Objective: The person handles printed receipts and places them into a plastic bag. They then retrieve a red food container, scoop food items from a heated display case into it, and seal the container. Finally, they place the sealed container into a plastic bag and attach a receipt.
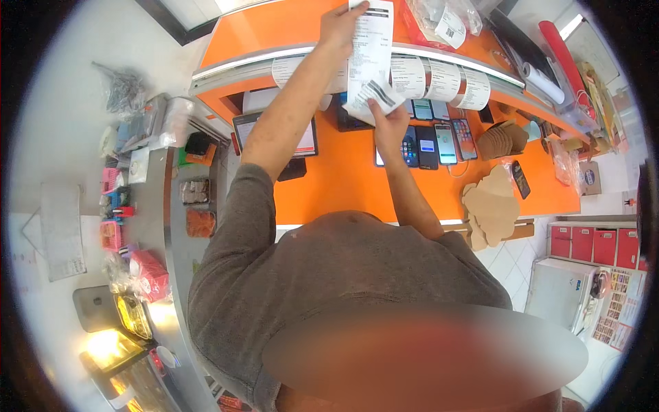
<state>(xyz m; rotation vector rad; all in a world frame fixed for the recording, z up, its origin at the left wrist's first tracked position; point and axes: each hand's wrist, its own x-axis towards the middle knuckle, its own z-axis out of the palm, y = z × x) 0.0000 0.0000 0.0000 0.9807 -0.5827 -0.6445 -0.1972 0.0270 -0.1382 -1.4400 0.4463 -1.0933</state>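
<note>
A long white printed receipt [371, 48] hangs upright over the orange counter, its lower end curled and folded over. My left hand [338, 31], reaching up to the shelf edge, pinches the receipt by its upper left side. Lower down, my right hand [390, 126] has its fingers closed on the curled bottom end. Right behind the receipt, more paper slips [445, 82] hang in a row along the shelf rail. Below my right hand several smartphones [445, 143] lie side by side, screens lit. A tablet [307, 137] stands under my left forearm.
On the orange counter [336, 196], a stack of brown cardboard trays [502, 140] and flat cardboard pieces [491, 206] sit to the right, with a dark handset [521, 180] beside them. A red box [429, 27] rests on the upper shelf. A grey side counter [180, 275] runs along my left.
</note>
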